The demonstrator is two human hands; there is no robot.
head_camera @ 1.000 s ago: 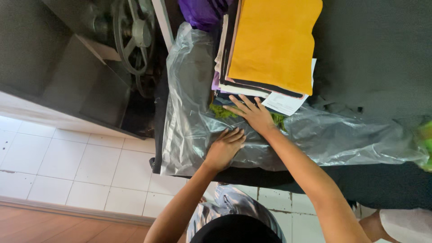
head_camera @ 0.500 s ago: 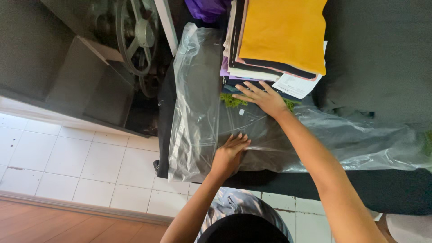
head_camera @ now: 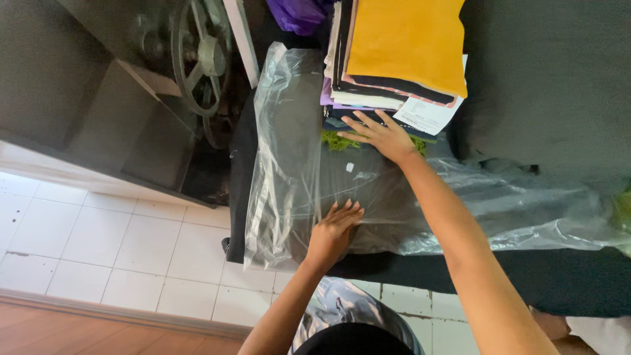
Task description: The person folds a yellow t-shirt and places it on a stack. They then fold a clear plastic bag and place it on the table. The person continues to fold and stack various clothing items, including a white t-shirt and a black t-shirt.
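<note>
The head view looks down on a dark cloth-covered table (head_camera: pixel 552 79) whose near edge runs above a white tiled floor (head_camera: pixel 98 250). Across the table lies a large clear plastic bag (head_camera: pixel 296 164), its open mouth hanging over the left edge and its length running towards the right edge. At the far edge sits a stack of folded fabrics topped by a mustard-yellow piece (head_camera: pixel 407 39), with a white paper slip (head_camera: pixel 430 115) and a bit of green cloth (head_camera: pixel 336 140) at its foot. A grey metal handwheel (head_camera: pixel 197 56) stands past the far left corner.

The right hand (head_camera: pixel 384 136) lies flat and open, fingers spread on the plastic at the base of the stack, gripping nothing. The left hand (head_camera: pixel 335 230) is likewise open, palm pressing the bag near the near edge.

Smoothing goes best, I judge, with both palms flat, pushing air towards the open mouth while one hand anchors the film.

Compared with half a second ago, both hands sit in nearly the same places; the left fingers have crept slightly farther onto the bag.
</note>
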